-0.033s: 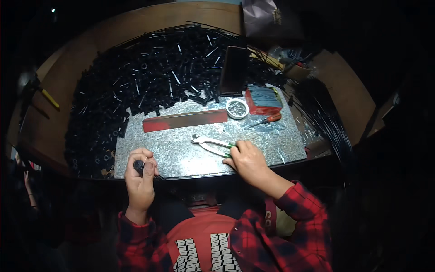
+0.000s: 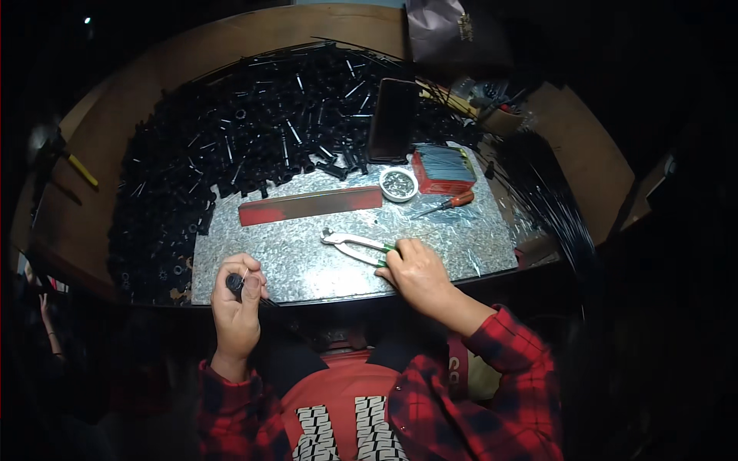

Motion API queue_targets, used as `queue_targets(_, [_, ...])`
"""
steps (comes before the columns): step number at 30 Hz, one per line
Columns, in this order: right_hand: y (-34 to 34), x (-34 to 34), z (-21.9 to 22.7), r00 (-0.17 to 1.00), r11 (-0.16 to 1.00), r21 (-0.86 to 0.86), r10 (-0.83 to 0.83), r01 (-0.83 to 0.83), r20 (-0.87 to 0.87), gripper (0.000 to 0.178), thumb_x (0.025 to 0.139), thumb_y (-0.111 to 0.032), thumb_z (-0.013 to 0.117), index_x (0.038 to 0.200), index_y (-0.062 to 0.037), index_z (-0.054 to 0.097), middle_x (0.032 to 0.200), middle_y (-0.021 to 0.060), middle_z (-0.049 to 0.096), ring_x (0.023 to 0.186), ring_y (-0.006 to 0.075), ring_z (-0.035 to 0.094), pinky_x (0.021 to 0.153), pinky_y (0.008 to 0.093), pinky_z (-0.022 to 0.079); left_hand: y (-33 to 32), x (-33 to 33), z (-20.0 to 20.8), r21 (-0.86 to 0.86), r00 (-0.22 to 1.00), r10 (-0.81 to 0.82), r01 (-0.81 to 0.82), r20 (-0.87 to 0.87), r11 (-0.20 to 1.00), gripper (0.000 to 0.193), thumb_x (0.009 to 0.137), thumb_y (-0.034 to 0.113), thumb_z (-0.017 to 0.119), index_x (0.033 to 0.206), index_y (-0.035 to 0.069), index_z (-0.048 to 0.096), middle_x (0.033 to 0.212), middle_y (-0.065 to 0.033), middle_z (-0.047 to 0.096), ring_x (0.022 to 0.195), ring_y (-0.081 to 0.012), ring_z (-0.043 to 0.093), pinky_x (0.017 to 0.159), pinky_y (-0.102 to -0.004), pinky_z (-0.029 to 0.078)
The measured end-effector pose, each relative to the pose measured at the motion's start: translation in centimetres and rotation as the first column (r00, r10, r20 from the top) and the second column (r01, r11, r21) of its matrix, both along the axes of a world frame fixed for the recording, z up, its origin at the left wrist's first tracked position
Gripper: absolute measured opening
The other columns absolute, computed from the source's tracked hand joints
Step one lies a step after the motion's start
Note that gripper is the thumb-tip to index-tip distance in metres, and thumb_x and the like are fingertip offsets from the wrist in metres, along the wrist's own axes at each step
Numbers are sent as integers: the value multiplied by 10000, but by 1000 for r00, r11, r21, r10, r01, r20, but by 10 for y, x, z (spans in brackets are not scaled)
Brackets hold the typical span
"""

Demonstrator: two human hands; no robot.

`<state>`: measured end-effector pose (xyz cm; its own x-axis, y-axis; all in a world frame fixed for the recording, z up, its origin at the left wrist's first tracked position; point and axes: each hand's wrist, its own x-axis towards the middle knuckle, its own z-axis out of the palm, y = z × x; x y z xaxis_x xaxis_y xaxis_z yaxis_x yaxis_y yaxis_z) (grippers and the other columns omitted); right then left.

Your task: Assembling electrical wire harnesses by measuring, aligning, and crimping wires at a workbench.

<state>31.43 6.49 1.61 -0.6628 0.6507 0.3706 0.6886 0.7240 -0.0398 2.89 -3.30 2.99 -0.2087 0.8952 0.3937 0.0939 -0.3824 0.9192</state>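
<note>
My left hand point(image 2: 238, 296) is closed round a black tubular plastic part point(image 2: 234, 283) at the front edge of the work surface. A thin light strand shows by its fingertips, and dark thin ends stick out beside the hand. My right hand point(image 2: 419, 273) grips the green handles of a pair of end-cutting pincers point(image 2: 354, 246). Their metal head points left over the grey speckled board point(image 2: 296, 265), with the handles slightly spread. Nothing shows between the jaws.
A red-and-dark bar point(image 2: 311, 206) lies behind the pincers. Near it are a white bowl of small metal pieces point(image 2: 399, 185), a red box of thin rods point(image 2: 444, 170), a screwdriver point(image 2: 446, 204) and an upright phone point(image 2: 393, 119). Black parts point(image 2: 254, 131) are heaped behind; black strands point(image 2: 550, 196) lie right.
</note>
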Motion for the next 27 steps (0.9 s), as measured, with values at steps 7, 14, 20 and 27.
queue_targets(7, [-5,-8,19,958,976,-215,-43,-20,-284,225,885,-210,624,841,-19,512,825,148,547,754,313,564,649,401,459,-2,18,9,-23,990,-125,127,70,992,116,976,116,498,952,65,397,771,-73,560,911,-205,606,926,-385,432])
queue_targets(14, [-22,-30,64,900,782,-588,-85,-206,-428,268,784,-164,753,710,-18,540,660,92,533,600,163,511,551,315,400,-15,10,-16,-118,977,-72,48,-203,992,166,920,54,555,917,75,391,741,-27,488,585,-94,483,557,-232,429])
queue_targets(20, [-22,-24,71,962,970,167,207,-179,-176,314,697,-71,756,866,-32,494,1073,180,532,1005,365,550,853,466,443,-13,24,-3,-81,997,-42,36,-70,996,398,806,82,724,1053,69,412,679,31,428,595,-37,386,566,-196,341])
queue_targets(27, [-17,-34,72,991,859,494,131,-132,36,321,812,-149,696,1067,-16,555,1315,148,445,1317,399,374,1115,612,201,-23,6,-19,-51,965,-241,237,-106,970,1069,657,566,797,1359,34,192,611,45,397,555,-35,372,538,-192,297])
